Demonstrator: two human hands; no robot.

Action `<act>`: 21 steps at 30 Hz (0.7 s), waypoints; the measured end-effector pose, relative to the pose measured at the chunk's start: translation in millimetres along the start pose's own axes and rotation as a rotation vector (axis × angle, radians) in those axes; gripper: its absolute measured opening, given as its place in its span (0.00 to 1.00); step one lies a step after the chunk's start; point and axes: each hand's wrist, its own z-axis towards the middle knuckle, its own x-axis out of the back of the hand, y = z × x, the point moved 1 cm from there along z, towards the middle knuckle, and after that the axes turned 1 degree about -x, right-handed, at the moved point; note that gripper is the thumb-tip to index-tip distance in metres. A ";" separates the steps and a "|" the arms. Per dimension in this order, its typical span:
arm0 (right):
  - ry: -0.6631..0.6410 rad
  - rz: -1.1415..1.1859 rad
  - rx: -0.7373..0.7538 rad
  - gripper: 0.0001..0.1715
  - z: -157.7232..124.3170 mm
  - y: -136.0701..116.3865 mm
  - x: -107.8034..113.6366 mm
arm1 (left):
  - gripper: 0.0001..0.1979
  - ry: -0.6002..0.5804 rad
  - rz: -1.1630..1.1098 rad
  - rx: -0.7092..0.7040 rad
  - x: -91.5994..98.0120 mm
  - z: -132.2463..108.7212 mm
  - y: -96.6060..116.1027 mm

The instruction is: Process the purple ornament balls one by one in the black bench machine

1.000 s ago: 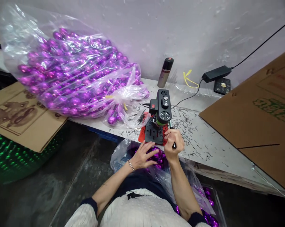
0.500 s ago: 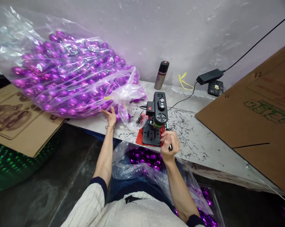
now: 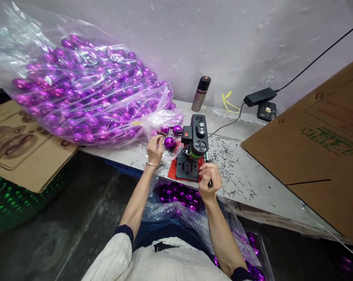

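My right hand (image 3: 210, 180) is wrapped round the black lever handle (image 3: 210, 183) of a small black press (image 3: 199, 134) with a red switch on its side. The press's slotted base (image 3: 186, 168) sits on a red sheet (image 3: 172, 171). My left hand (image 3: 155, 150), with a bracelet at the wrist, is at the mouth of a large clear bag (image 3: 161, 117), its fingers curled together. What they hold, if anything, is hidden. Just right of them lies a shiny purple ball (image 3: 169, 143), with another purple ball (image 3: 177, 129) behind it.
Many purple balls (image 3: 106, 97) fill the big bag. More balls (image 3: 180, 195) lie in plastic at my lap. Short black bits (image 3: 229, 160) litter the table. A spray can (image 3: 201, 93), a power adapter (image 3: 260, 96) and cardboard boxes (image 3: 319, 136) stand around.
My left hand has moved right, from under the bag to its mouth, and its spread fingers have curled in. Loose purple balls now show beside it. My right hand stays on the lever.
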 end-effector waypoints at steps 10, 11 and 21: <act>-0.018 -0.035 0.001 0.17 2.5 -2.9 0.4 | 0.25 -0.562 0.363 0.168 -36.6 21.5 19.9; -0.016 -0.031 0.003 0.17 2.5 -3.0 0.0 | 0.24 -0.587 0.321 0.111 -36.9 19.2 18.5; -0.010 0.004 -0.010 0.17 -0.9 0.5 -0.9 | 0.25 -0.515 -0.251 0.219 -38.2 1.6 4.7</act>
